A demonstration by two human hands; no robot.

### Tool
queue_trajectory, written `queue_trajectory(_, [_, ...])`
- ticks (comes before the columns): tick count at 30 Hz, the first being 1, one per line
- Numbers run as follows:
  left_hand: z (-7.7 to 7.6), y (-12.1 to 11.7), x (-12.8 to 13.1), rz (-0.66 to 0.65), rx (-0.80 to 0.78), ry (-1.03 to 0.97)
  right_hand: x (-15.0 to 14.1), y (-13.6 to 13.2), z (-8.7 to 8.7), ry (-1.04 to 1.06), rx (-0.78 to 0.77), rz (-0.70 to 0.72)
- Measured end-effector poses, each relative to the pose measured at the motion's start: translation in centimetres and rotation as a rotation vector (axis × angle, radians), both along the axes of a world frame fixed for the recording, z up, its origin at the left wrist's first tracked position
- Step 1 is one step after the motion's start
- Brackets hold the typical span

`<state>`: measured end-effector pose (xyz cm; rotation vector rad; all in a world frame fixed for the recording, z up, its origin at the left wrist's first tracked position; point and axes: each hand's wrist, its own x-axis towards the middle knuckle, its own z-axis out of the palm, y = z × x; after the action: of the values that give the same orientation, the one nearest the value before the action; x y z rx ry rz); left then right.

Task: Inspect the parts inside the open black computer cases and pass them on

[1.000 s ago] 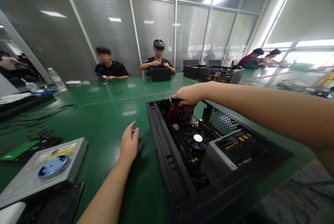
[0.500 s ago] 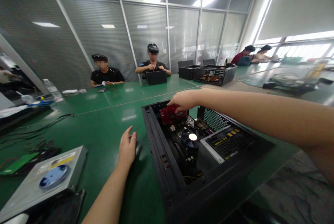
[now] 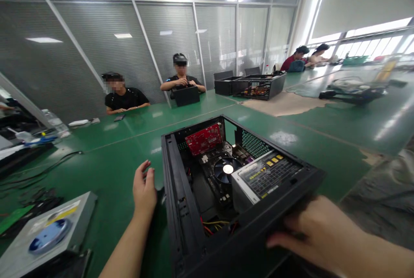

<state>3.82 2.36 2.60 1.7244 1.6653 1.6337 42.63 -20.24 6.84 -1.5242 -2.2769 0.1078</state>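
An open black computer case point(image 3: 179, 191) lies on the green table in front of me. Inside it are a red circuit card point(image 3: 205, 139) standing on edge, a round cooling fan point(image 3: 223, 170) and a silver and black power supply point(image 3: 258, 176). My right hand point(image 3: 313, 230), a little blurred, is at the near right corner of the case, thumb against the near side and other fingers partly hidden; it appears to grip the case there. My left hand point(image 3: 144, 187) rests just left of the case, open and holding nothing, with fingers loosely bent.
On the left lie a silver optical drive point(image 3: 76, 222) with a blue round piece point(image 3: 50, 235) on top, a green board point(image 3: 14, 222) and black cables point(image 3: 54, 163). Across the table, two people sit, one working at a black box point(image 3: 186, 96). More open cases point(image 3: 271, 86) stand beyond.
My right hand has let go of the red card and come back to the near right corner of the case. The card stays upright inside. The view has shifted slightly.
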Motion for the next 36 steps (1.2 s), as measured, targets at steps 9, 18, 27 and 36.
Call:
queue_trajectory(9, [-2.0, 1.7, -4.7, 0.253, 0.103, -0.279, -10.0, 21.9, 3.7, -0.257, -0.034, -0.017])
queue_trajectory(18, [-2.5, 0.9, -4.4, 0.208, 0.033, -0.099, -19.0, 32.6, 0.7, -0.083, -0.211, 0.306])
queue_trajectory(27, [-2.8, 0.6, -3.4, 0.184, 0.025, 0.001, -8.7, 21.6, -2.5, 0.1, -0.308, 0.377])
queue_trajectory(36, [-2.1, 0.2, -3.1, 0.149, 0.007, 0.019, 1.7, 20.7, -5.7, 0.711, -0.077, 0.002])
